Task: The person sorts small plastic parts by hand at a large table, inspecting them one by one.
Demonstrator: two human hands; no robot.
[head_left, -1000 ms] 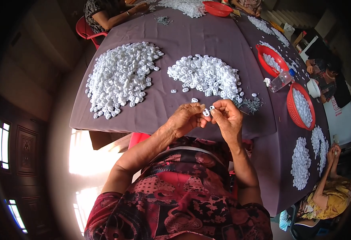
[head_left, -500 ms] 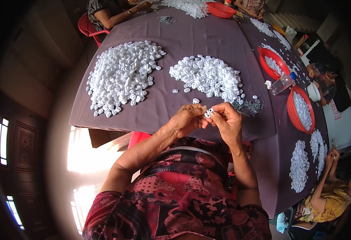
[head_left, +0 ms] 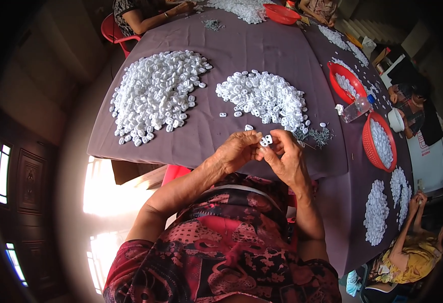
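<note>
At the near edge of a wide counter (head_left: 262,45) draped in purple-grey cloth, a person in a red patterned top works with both hands raised just above the cloth. The counter is the landmark for all that follows.

On the counter's left part lies the largest heap of small white plastic pieces (head_left: 156,93), spread broad and thick. Toward the middle of the counter sits a smaller white heap (head_left: 264,96), looser, with a few strays trailing toward the near edge. Just right of that heap, close to the near edge, is a small scatter of thin grey metal bits (head_left: 318,136).

Along the counter's right side stand red baskets (head_left: 380,144) holding more white pieces, a clear plastic bottle (head_left: 355,108) lying between them, and further white piles. Other people sit round the far and right sides, their hands busy at their own piles.

The left hand (head_left: 236,151) and right hand (head_left: 284,156) meet fingertip to fingertip, both pinched closed on one small white piece (head_left: 266,140) held over the counter's near edge.

Judging by the two heaps, a good share looks handled already, yet hundreds of pieces remain; which heap is finished cannot be told.
</note>
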